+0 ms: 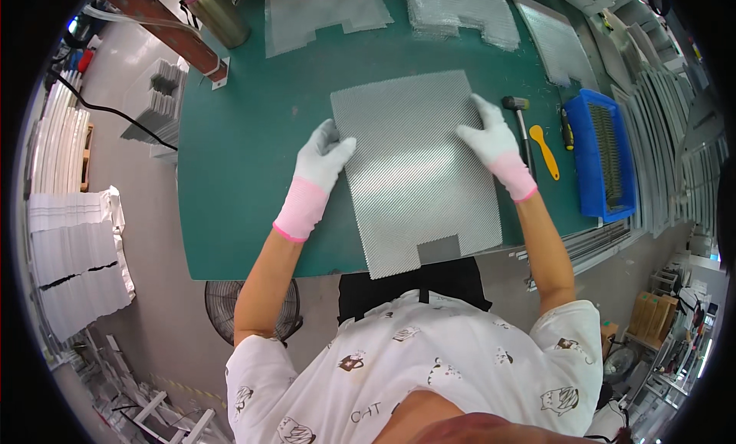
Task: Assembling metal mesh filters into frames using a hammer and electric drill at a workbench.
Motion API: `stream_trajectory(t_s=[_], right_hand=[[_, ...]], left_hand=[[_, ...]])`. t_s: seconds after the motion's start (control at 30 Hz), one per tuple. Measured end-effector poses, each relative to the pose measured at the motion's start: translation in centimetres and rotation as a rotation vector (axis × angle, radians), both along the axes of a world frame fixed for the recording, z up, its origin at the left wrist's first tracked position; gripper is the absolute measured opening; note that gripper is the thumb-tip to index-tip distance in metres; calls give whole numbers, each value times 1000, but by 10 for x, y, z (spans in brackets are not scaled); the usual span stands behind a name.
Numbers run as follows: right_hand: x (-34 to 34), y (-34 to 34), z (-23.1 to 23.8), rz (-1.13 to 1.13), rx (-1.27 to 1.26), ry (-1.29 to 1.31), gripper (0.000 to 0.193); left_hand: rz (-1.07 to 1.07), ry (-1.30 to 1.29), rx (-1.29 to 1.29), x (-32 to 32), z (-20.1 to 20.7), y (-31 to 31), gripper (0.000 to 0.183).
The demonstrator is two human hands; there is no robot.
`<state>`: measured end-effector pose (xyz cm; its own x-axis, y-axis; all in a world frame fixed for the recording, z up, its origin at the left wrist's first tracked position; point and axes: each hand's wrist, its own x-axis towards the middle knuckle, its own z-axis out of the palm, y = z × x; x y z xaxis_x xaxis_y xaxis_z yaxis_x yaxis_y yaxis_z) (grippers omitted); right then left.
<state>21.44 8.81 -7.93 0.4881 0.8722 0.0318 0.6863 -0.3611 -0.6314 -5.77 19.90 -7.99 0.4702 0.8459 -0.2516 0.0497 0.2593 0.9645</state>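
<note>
My left hand [323,159] and my right hand [491,140], in white gloves with pink cuffs, hold a silvery mesh-like sheet [418,168] between them. The left grips its left edge, thumb on top; the right grips its upper right edge, thumb over the face. Roughly rectangular, the sheet has a notch in its near edge, which reaches past the front of the green table [245,183]. To the right of my right hand lie a hammer [518,116] with a dark head, a yellow scraper-like tool [544,151] and a black-and-yellow handled tool [567,130].
Similar sheets lie at the far edge in a left pile [326,15], a middle pile [461,15] and at the right [553,39]. A blue bin [589,168] holds a row of small metal parts. A rusty post [169,34] meets the far left corner; a fan [222,306] stands below.
</note>
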Motion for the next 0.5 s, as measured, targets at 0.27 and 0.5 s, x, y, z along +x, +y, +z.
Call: stream_trajectory(t_s=[0.27,0.5], right_hand=[[3,-7,34,-43,420,621,64],[-95,44,8,123,445,440,55]], left_hand=[[294,-460,-12,-10,19,-8,63],[389,-45,460,-83,44,8,60]])
